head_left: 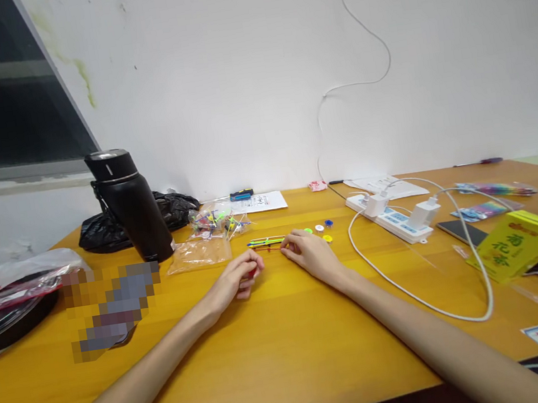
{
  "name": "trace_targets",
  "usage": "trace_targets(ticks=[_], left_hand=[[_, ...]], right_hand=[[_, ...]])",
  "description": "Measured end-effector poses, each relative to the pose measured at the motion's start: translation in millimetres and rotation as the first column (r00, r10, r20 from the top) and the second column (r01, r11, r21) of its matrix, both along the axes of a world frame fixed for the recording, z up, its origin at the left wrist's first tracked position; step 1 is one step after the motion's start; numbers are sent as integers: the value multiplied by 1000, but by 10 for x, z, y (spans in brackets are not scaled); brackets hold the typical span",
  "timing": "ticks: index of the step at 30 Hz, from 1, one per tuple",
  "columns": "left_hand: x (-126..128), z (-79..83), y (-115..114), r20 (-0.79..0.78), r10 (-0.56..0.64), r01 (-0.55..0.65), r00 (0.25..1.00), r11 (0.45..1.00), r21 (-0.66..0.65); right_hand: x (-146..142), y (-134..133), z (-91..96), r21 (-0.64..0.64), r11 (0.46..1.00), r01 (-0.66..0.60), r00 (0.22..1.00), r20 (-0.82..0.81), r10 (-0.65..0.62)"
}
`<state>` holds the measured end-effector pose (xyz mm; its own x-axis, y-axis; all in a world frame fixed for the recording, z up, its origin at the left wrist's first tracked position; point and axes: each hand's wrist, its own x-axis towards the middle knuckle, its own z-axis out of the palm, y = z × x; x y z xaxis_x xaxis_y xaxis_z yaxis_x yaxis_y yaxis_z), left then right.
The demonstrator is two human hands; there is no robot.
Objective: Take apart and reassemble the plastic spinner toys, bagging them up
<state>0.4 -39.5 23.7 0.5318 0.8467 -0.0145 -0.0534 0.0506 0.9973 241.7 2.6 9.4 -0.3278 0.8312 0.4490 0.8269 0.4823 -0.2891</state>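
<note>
Both my forearms reach across an orange wooden table [281,348]. My left hand [238,277] rests curled on the table, its fingers closed around a small red piece. My right hand [309,251] lies just to its right, fingertips pinched on the end of a thin rod from a row of coloured sticks [265,242] lying in front of both hands. Small round discs, green [308,230], white [319,227], blue [328,223] and yellow [328,238], lie beside my right hand.
A black flask [131,205] and a black bag [101,230] stand at the back left, next to clear bags of coloured parts [211,222]. A white power strip [390,217] with chargers and cables, a phone [460,231] and a yellow box [518,242] lie to the right.
</note>
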Motion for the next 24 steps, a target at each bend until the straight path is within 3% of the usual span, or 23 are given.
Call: trace_targets(ticks=[5, 10, 14, 18, 21, 24], left_hand=[[20, 21, -36, -19, -40, 41, 999, 999, 28], [38, 21, -31, -50, -6, 9, 999, 998, 57], [54, -41, 19, 9, 46, -46, 999, 998, 35], [64, -98, 62, 84, 123, -123, 989, 992, -1], [69, -94, 56, 79, 130, -132, 988, 991, 14], [72, -66, 35, 47, 75, -78, 996, 995, 65]], right_hand=[[3, 46, -30, -17, 999, 33, 999, -25, -33], [-3, 67, -45, -46, 997, 67, 993, -94, -71], [-91, -28, 14, -52, 992, -112, 964, -247, 96], [-251, -245, 152, -24, 927, -375, 874, -343, 345], [-333, -366, 207, -6, 894, -447, 854, -300, 425], [-351, -396, 196, 11, 895, -446, 856, -287, 431]])
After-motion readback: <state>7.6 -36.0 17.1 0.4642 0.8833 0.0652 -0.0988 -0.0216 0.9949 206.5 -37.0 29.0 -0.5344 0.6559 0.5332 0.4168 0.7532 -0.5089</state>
